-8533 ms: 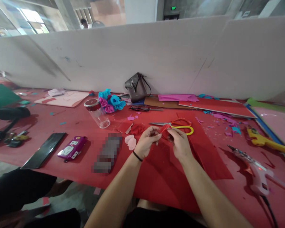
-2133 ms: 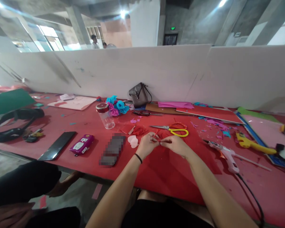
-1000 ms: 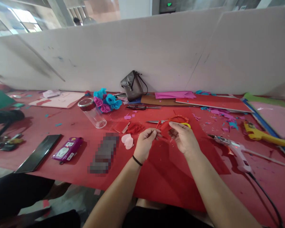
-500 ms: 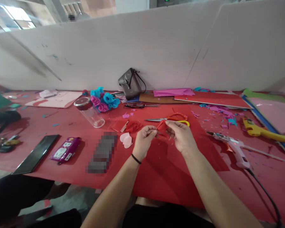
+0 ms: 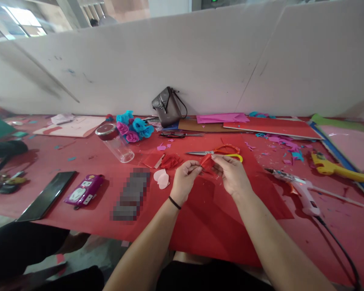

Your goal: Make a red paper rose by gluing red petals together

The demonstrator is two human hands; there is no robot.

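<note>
Between my two hands is a small piece of thin red paper (image 5: 206, 162), held above the red-covered table. My left hand (image 5: 186, 178) pinches its left side, and my right hand (image 5: 230, 173) pinches its upper right edge. Scissors (image 5: 204, 153) with orange and yellow handles lie just behind my fingers, partly covered by my right hand. To the left of my left hand are crumpled red paper (image 5: 170, 161) and pale pink petal shapes (image 5: 161, 179).
A clear jar (image 5: 118, 146) leans beside blue and pink paper flowers (image 5: 135, 128). A pink glue gun (image 5: 306, 196) with a cord and a yellow one (image 5: 336, 169) lie right. A dark pouch (image 5: 167, 108) stands against the white partition (image 5: 200, 60).
The red paper between my fingers now looks wider and more spread toward the top. Both hands keep nearly the same place and grip.
</note>
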